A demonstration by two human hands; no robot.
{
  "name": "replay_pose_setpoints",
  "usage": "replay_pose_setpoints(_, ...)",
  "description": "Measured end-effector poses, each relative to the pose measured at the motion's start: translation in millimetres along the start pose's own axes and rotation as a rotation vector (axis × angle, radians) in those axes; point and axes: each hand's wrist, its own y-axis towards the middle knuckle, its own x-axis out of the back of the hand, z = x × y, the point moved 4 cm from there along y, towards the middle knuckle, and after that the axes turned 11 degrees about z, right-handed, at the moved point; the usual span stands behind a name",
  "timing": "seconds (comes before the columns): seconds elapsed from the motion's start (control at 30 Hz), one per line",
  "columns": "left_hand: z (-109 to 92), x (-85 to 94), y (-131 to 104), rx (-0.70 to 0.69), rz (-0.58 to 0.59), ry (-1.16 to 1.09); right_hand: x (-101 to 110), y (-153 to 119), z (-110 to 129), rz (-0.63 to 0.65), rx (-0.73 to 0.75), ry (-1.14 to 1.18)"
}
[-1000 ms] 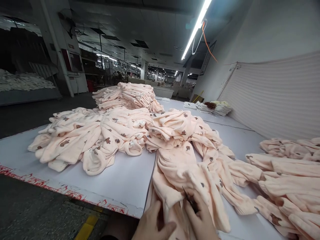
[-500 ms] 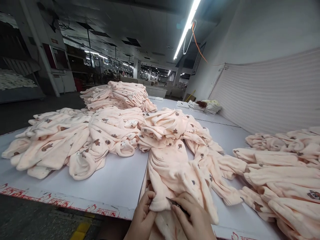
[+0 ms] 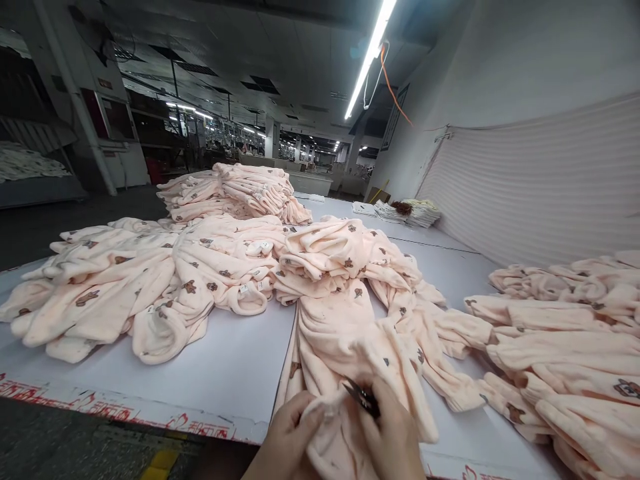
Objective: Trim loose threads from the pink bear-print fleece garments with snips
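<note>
A pale pink fleece garment [image 3: 333, 333] with small brown motifs lies at the table's near edge. My left hand [image 3: 287, 437] pinches its near end, where the fabric is folded up. My right hand [image 3: 387, 427] is closed around small dark snips [image 3: 363, 398], whose blades point up and left beside the fabric. Some of the right fingers are hidden behind the cloth. Just beyond the hands, the garment runs up to a folded pink heap [image 3: 325, 250].
Pink garments are piled at the left [image 3: 115, 280], at the back [image 3: 240, 190] and at the right [image 3: 575, 353] of the white table [image 3: 240, 373]. Stacks of white cloth [image 3: 423, 213] lie farther back. A striped sheet [image 3: 540, 180] hangs along the right wall.
My left hand has lifted and turned up the garment's end. My right hand has moved slightly up, and more of the snips now shows. The view has shifted slightly.
</note>
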Motion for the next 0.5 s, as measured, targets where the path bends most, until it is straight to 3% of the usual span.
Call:
replay_pose_setpoints(0.1,-4,-8.0,7,0.118,0.060,-0.458,3,6,-2,-0.002,-0.063,0.023)
replay_pose_setpoints(0.2,-6,-12.2,11,0.114,0.051,-0.692,3,4,6,0.051,0.039,0.130)
replay_pose_setpoints(0.3,-4,-16.4,12,0.164,0.105,-0.780,3,-1,13,0.021,0.157,0.120)
replay_pose_setpoints(0.5,-4,-15.1,13,0.163,0.142,-0.762,3,-1,10,0.023,0.165,0.030)
